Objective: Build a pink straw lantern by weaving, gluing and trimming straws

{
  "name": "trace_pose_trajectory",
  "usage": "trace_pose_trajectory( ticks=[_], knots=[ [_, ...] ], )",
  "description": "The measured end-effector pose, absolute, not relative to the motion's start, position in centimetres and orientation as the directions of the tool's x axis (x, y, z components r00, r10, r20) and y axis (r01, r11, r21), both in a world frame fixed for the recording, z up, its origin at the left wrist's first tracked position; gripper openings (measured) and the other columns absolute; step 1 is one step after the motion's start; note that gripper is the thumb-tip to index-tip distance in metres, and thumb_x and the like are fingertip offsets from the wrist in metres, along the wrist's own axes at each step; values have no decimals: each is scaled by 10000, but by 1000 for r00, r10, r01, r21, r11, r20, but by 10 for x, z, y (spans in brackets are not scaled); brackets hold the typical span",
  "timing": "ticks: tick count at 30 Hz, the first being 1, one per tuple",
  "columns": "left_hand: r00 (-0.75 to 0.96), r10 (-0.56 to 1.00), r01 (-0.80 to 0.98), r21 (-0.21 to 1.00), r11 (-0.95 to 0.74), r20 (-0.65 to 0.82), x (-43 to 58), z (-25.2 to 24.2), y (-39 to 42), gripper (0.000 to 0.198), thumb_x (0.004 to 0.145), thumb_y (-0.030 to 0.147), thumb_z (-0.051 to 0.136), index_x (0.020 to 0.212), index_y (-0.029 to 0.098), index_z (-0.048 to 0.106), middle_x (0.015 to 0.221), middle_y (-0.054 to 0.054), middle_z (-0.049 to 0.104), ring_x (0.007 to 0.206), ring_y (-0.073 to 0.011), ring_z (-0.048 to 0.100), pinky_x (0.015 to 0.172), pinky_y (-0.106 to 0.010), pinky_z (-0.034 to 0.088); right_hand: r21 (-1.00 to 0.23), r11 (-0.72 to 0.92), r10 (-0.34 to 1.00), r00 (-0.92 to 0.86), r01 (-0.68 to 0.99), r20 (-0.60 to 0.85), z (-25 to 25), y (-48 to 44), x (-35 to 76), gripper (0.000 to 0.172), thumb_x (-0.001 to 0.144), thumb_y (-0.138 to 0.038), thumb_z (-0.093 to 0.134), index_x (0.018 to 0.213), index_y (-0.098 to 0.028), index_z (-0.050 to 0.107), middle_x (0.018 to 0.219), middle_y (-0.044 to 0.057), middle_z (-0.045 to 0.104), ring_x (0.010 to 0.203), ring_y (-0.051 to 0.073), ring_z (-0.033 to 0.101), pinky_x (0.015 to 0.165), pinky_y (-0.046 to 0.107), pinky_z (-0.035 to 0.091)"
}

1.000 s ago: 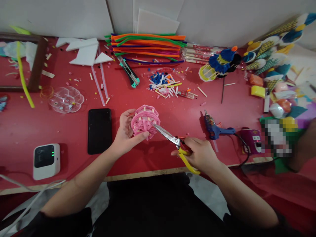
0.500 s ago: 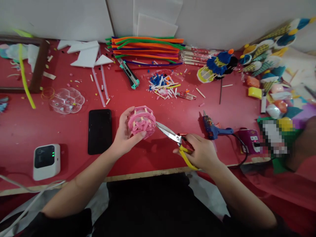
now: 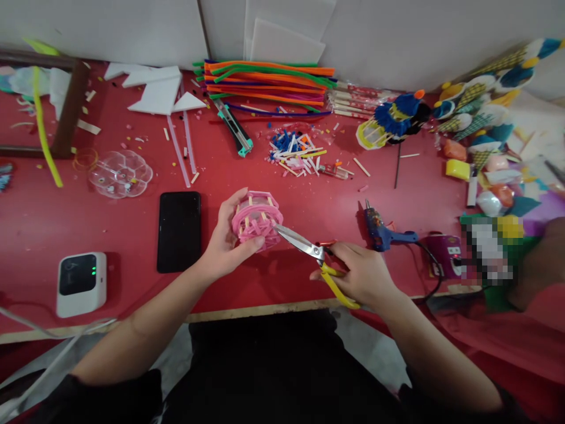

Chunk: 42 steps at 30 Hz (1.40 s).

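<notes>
My left hand (image 3: 229, 241) is wrapped round a small pink craft basket (image 3: 257, 215), made of pink strips and short pale sticks. Its thumb presses on the near side. In my right hand (image 3: 359, 271) is a pair of scissors (image 3: 304, 244) with yellow handles. The blades point left, and their tips meet the basket's right side. A thin reddish piece (image 3: 327, 243) lies by the scissors' pivot near my right fingers; what it is I cannot make out. My left fingertips are partly hidden behind the basket.
A black phone (image 3: 179, 232) and a white device (image 3: 82, 284) lie to the left. Behind are a box cutter (image 3: 233, 128), cut scraps (image 3: 295, 154) and pipe cleaners (image 3: 269, 82). A blue glue gun (image 3: 386, 231) rests on the right, near a person's arm (image 3: 541, 265).
The scissor tips have come onto the basket's right side, and the basket is tilted slightly differently. Both hands keep their holds. The camera view has shifted a little.
</notes>
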State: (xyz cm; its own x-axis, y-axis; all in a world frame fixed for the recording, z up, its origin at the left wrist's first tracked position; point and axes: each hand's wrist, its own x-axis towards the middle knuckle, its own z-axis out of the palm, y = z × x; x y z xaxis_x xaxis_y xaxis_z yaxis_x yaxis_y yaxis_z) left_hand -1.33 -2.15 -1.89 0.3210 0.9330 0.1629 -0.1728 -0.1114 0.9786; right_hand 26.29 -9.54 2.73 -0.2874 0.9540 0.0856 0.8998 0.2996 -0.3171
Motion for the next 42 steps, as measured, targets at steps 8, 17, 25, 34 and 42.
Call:
trace_pose_trajectory(
  ticks=[8,17,25,34,42],
  knots=[
    [341,923,-128,981,-145,181,-14,-24,-20,786,783,243,835,1469,374,474,1471,-59,518,1267,-248,578,1069,-375,539,-350,299,954,-271,888,127,27,-94,258,480,965,-601,498,791,-188,670,558,5,599,464,137,532,490,262,319],
    [353,921,-127,984,-127,164,-14,-24,-19,766,783,249,837,1450,385,485,1437,-53,538,1261,-244,580,1073,-387,540,-308,341,935,-287,888,209,21,-94,258,507,985,-587,482,728,-181,644,545,11,585,473,136,543,488,268,314],
    [418,900,-258,966,-15,125,-12,-20,-21,831,738,213,870,1405,399,410,1449,-63,475,1276,-266,573,1014,-417,578,-305,352,927,-285,885,243,21,-95,260,516,982,-568,508,612,-210,522,505,-10,542,423,106,474,469,254,301],
    [333,927,-206,972,-110,176,-13,-22,-19,690,743,248,869,1314,342,493,1370,-58,494,1219,-224,577,946,-348,595,-272,313,941,-258,910,220,23,-92,262,552,996,-640,400,675,-207,518,565,12,571,477,125,529,479,261,304],
    [355,925,-206,976,-65,137,-16,-19,-18,744,787,245,837,1430,358,479,1429,-84,523,1326,-273,534,1051,-424,556,-278,314,947,-279,908,156,23,-95,264,483,994,-577,435,786,-174,602,633,36,622,541,160,604,514,264,348]
  ],
)
